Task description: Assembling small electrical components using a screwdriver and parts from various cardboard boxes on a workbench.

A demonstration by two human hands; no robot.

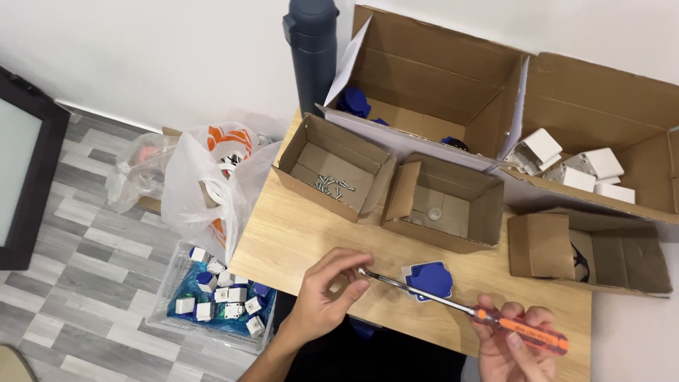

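Wooden table (311,233); screwdriver (453,304) tip between left hand (325,297) fingers (350,290), handle in right hand (513,343).

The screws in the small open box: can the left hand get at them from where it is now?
Probably yes. The small cardboard box holding the screws is open on top, and bare table lies between it and the left hand. But its fingertips are pinching the screwdriver tip.

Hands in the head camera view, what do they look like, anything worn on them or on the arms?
Both are bare. The left hand shows no glove, ring or watch, and its forearm is uncovered down to the picture's lower edge, with no sleeve in sight. The right hand is also ungloved with no ring visible; its wrist is cut off by the frame, so any sleeve or watch there cannot be told.
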